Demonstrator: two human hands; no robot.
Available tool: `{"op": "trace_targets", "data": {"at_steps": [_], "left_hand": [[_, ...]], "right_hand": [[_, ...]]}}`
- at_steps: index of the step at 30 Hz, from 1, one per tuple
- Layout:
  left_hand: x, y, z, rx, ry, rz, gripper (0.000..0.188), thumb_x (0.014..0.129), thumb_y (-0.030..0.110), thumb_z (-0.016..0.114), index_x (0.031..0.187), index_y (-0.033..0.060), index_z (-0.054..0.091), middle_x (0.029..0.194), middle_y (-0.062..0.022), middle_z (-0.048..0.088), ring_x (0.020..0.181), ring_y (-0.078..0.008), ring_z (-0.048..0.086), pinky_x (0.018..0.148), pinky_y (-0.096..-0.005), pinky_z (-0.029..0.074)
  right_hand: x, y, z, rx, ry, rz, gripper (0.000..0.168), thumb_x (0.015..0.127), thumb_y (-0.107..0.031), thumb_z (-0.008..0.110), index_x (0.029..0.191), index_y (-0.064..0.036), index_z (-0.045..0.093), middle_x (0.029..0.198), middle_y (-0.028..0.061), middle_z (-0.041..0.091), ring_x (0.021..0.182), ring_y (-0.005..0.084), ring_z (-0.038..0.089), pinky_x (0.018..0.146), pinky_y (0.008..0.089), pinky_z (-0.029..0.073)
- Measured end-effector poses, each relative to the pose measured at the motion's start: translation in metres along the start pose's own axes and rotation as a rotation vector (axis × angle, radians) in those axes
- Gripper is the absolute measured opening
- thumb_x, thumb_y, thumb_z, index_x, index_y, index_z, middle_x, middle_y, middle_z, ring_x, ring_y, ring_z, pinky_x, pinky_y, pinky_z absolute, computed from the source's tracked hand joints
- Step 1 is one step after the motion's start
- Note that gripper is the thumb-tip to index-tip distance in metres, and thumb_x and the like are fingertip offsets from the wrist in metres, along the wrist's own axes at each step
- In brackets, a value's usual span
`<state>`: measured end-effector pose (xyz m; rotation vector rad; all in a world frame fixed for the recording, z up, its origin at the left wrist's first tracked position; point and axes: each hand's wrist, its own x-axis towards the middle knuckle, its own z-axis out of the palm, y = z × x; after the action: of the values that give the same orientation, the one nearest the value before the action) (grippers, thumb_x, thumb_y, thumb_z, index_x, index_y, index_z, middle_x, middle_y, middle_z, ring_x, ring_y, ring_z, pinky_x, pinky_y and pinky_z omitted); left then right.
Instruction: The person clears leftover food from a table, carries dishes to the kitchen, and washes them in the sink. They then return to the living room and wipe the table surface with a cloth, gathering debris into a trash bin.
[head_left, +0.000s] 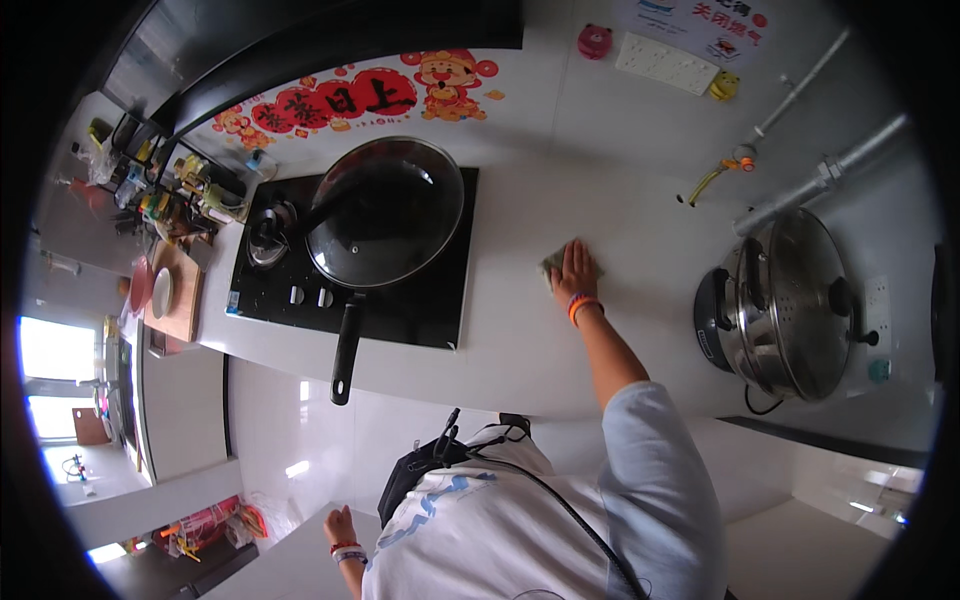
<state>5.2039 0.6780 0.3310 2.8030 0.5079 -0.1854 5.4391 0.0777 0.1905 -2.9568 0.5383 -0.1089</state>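
My right hand (576, 274), with an orange band at the wrist, presses a folded greenish-grey cloth (550, 264) onto the white countertop (525, 337). The cloth shows around the palm and fingers, between the stove and the steamer. My left hand (339, 527) hangs low beside my body, away from the counter, its fingers curled and nothing visible in them. To the left of the cloth, a black frying pan with a glass lid (390, 217) sits on the black gas cooktop (420, 315); its handle (345, 352) sticks out past the counter's front edge.
At the right stands a metal steamer pot (787, 307) on a dark base, with a cord below. A metal pipe (825, 176) and yellow hose (703, 187) run along the back wall. Bottles (214, 195) and a wooden board (180, 285) with dishes are at the left.
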Motion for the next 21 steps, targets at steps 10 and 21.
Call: {"op": "trace_targets", "data": {"at_steps": [10, 21], "left_hand": [[-0.029, -0.011, 0.01, 0.036, -0.152, -0.272, 0.037, 0.075, 0.034, 0.057, 0.058, 0.0008, 0.051, 0.058, -0.0189, 0.051, 0.055, -0.0364, 0.049, 0.05, -0.0411, 0.04], [-0.087, -0.161, 0.066, -0.263, -0.369, -0.717, 0.034, 0.074, 0.034, 0.055, 0.07, 0.0004, 0.059, 0.066, -0.0177, 0.057, 0.062, -0.0286, 0.055, 0.06, -0.0367, 0.043]], "right_hand": [[0.055, 0.007, 0.033, 0.055, -0.028, -0.207, 0.056, 0.082, -0.029, 0.047, 0.123, 0.005, 0.033, 0.132, 0.0184, 0.029, 0.124, 0.0286, 0.024, 0.104, 0.0378, 0.015], [-0.056, -0.035, 0.013, -0.017, -0.076, -0.028, 0.042, 0.087, -0.019, 0.035, 0.122, 0.004, 0.035, 0.13, 0.0209, 0.03, 0.122, 0.0311, 0.027, 0.103, 0.0376, 0.019]]}}
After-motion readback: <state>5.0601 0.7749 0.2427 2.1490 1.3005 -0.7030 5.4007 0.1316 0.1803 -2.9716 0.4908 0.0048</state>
